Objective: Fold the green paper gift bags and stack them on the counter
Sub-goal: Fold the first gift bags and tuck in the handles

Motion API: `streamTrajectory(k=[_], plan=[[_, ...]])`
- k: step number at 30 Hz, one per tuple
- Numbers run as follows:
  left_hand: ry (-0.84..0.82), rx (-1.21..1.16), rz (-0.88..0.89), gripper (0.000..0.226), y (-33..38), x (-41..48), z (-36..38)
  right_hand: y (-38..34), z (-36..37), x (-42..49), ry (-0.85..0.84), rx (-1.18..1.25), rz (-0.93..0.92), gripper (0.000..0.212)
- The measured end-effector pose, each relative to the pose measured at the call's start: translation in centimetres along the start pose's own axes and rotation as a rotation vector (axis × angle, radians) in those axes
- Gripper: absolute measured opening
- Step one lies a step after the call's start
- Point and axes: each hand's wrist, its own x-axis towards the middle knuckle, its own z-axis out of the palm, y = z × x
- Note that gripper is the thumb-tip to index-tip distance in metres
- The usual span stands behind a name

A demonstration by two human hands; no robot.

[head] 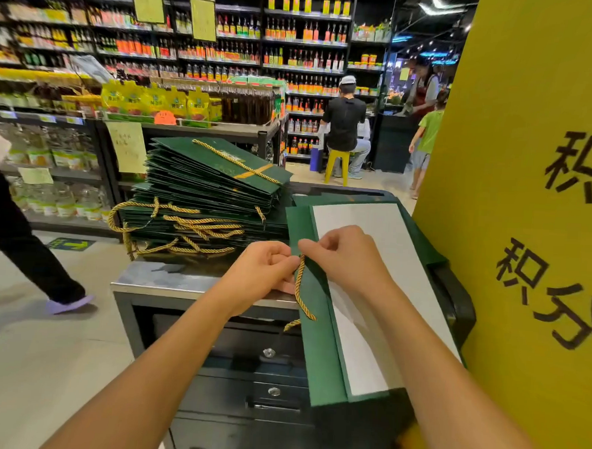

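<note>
- Shop shelves (228, 49) packed with bottles fill the background, and a tall yellow sign (530, 168) with black characters stands at the right.
- A steel-topped counter (168, 279) with dark drawers beneath carries the work.
- A tall stack (206, 199) of flat dark green bags sits on the counter's far left part, gold handles trailing from it.
- Just right of the stack, one green bag (314, 362) lies flat, its white panel (373, 235) facing up and its near end overhanging the counter.
- Its gold cord (301, 293) hangs down along the bag's left edge.
- The left hand (264, 270) and right hand (347, 258) meet there, fingers curled, pinching the cord's top.
</note>
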Motion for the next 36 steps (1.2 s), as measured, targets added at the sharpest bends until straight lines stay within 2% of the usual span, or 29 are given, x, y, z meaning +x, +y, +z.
streamTrajectory(k=[2,5,12,19,24,28,31,33,36], plan=[[-0.001,0.003,0.008,0.016,-0.1,0.0,-0.2,-0.2,0.2,1.1,-0.023,-0.072,0.049,0.047],[0.007,0.019,0.011,0.015,-0.3,0.1,-0.5,-0.6,0.6,2.0,-0.072,-0.165,0.081,0.047],[-0.037,0.014,0.016,0.012,-0.1,0.2,-0.5,-0.6,0.4,1.8,-0.157,-0.143,0.107,0.030],[0.031,0.002,-0.024,0.017,-0.1,0.6,-0.4,0.9,0.1,0.3,-0.109,0.286,0.080,0.024],[0.056,-0.023,-0.027,0.019,-0.3,0.8,-0.3,1.2,-1.8,-0.8,-0.199,0.520,0.102,0.017],[0.054,-0.016,-0.034,0.017,-0.3,0.8,-0.3,3.1,-2.4,-0.6,-0.194,0.782,0.115,0.037],[0.068,-0.017,-0.040,0.016,-0.3,0.6,0.0,3.4,-1.8,-0.9,-0.073,0.642,0.125,0.011],[0.074,-0.018,-0.043,0.015,-0.2,0.6,0.2,3.3,-1.3,-1.0,-0.021,0.466,0.056,0.015],[0.079,-0.011,-0.040,0.016,-0.2,0.5,0.1,3.1,-1.0,-1.1,0.034,0.317,-0.081,0.007]])
